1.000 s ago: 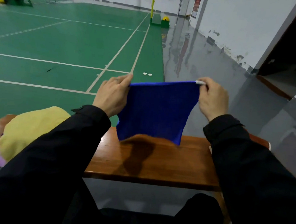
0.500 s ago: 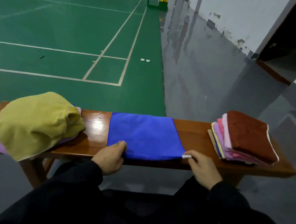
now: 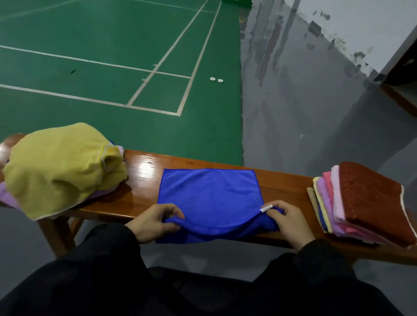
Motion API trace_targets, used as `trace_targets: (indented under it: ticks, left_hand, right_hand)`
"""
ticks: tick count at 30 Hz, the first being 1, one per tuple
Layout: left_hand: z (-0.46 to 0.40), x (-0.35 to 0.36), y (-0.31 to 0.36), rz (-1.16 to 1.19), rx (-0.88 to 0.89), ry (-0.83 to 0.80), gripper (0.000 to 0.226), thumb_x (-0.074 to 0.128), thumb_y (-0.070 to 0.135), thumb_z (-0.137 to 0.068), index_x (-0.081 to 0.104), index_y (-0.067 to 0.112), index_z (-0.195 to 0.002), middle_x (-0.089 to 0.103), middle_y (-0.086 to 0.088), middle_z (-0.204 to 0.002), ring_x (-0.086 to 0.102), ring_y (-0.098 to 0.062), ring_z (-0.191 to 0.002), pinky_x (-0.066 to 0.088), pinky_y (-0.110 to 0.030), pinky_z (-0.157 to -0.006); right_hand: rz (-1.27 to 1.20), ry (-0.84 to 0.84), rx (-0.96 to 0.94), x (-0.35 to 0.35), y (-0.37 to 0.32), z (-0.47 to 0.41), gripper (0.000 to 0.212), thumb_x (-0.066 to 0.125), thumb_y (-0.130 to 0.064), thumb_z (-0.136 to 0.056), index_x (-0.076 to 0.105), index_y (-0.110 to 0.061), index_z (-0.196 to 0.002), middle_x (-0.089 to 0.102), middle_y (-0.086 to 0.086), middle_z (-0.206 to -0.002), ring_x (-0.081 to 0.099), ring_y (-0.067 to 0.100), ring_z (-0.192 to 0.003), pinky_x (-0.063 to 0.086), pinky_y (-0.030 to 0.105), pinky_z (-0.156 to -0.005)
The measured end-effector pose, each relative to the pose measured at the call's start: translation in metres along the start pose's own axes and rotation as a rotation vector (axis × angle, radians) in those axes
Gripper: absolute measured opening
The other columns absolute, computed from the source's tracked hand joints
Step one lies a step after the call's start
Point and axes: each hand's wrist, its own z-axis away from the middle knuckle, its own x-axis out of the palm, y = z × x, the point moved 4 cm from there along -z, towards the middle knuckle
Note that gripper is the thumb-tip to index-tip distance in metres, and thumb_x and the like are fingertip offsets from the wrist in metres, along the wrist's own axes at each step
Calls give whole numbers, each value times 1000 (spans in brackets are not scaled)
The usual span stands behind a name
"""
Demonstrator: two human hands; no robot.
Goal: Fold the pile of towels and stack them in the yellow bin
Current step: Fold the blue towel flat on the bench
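blue towel [image 3: 207, 194] near edge now lifted off tabletop [image 3: 284, 184]; both hands [image 3: 153, 224] [image 3: 290, 222] pinch its corners, starting fold forward, slack hanging over edge.

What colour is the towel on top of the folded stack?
Reddish brown, the top towel in the head view.

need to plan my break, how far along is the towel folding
Done: a folded stack sits at the bench's right end. In hand: left hand and right hand pinch the blue towel's near corners. Left: the yellow-topped pile. No bin in view.
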Motion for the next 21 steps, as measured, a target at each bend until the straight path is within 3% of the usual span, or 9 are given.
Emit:
trace_targets:
  ticks: [3, 7, 11, 17, 21]
  left_hand:
    - [-11, -16, 2, 292, -111, 130, 9, 73, 6, -88, 68, 12, -92, 68, 0, -78, 59, -14, -67, 47, -24, -56]
    - [-33, -42, -2, 509, -120, 373, 23, 78, 20, -78, 75, 21, -100, 62, -10, -91, 58, -26, -82, 45, -37, -71]
    - [-61, -65, 1, 279, -85, 548, 18, 70, 7, -93, 68, 14, -109, 65, -20, -102, 61, -20, -88, 52, -42, -84]
    - [-91, -77, -6, 24, -131, 575, 14, 66, 15, -96, 64, 21, -109, 66, 4, -101, 63, -14, -92, 54, -30, -75]
    - [-102, -82, -13, -95, -127, 615, 12, 69, 16, -93, 67, 25, -101, 69, 9, -96, 64, -12, -90, 53, -30, -82]
  right_hand:
    - [-92, 17, 15, 3, -23, -28, 11, 65, -15, -98, 74, -14, -92, 73, -3, -86, 64, 13, -84, 47, 22, -69]
    - [-83, 40, 35, 13, -39, -68, 13, 63, -20, -100, 72, -11, -96, 72, 5, -93, 64, 17, -86, 47, 29, -71]
    - [-36, 113, 70, 24, -32, -112, 13, 65, -22, -100, 73, -11, -97, 73, 9, -92, 67, 26, -88, 52, 35, -76]
    - [154, 200, 58, 29, -21, -152, 16, 65, -25, -98, 72, -13, -91, 73, 6, -84, 68, 28, -83, 56, 43, -79]
    - [328, 221, -1, 32, -16, -164, 18, 65, -24, -98, 68, -9, -87, 65, 4, -76, 60, 27, -76, 39, 32, -66]
